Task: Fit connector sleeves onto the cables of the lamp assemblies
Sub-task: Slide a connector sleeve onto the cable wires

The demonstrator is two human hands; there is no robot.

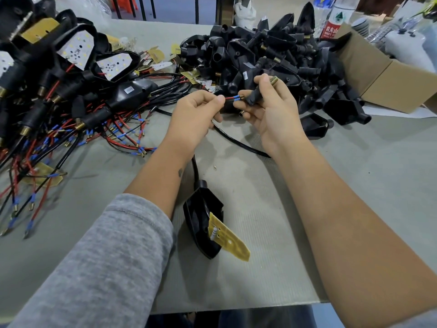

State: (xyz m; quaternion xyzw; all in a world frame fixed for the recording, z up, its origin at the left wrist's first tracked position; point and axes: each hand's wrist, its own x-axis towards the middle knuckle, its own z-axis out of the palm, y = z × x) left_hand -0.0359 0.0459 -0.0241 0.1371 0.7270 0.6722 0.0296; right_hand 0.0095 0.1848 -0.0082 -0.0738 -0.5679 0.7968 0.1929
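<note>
**Red wire tip held at the mouth of a black connector sleeve**

While the left hand [197,110] pinches a red wire [229,98] between thumb and curled fingers near the centre of the frame, the right hand [268,107] grips a black connector sleeve [255,97] just beside it, fingers wrapped round the sleeve's body. The wire ends in a blue collar and a small brass tip, and that tip sits right at the sleeve's near opening; whether it has entered cannot be told. A threaded brass end [273,79] sticks out of the sleeve above the right thumb.

A black cable [236,140] drops from the left hand, curves along the grey table [354,185] toward the right forearm, and another run of it leads down the middle of the frame to a black lamp housing [198,223] lying between the two forearms. A yellow circuit board [230,240] with a small white component rests tilted against the housing's lower right edge.

The left arm wears a grey sleeve [106,256] pushed up the forearm; the right forearm is bare.

At the left of the frame lies a tangle of lamp assemblies [78,74] with white LED boards and red and black wires tipped in blue. In the upper middle, just behind the hands, is a heap of black sleeves and housings [272,50]. A cardboard box [387,81] stands open at the upper right, with a plastic bottle [333,20] behind it.
</note>
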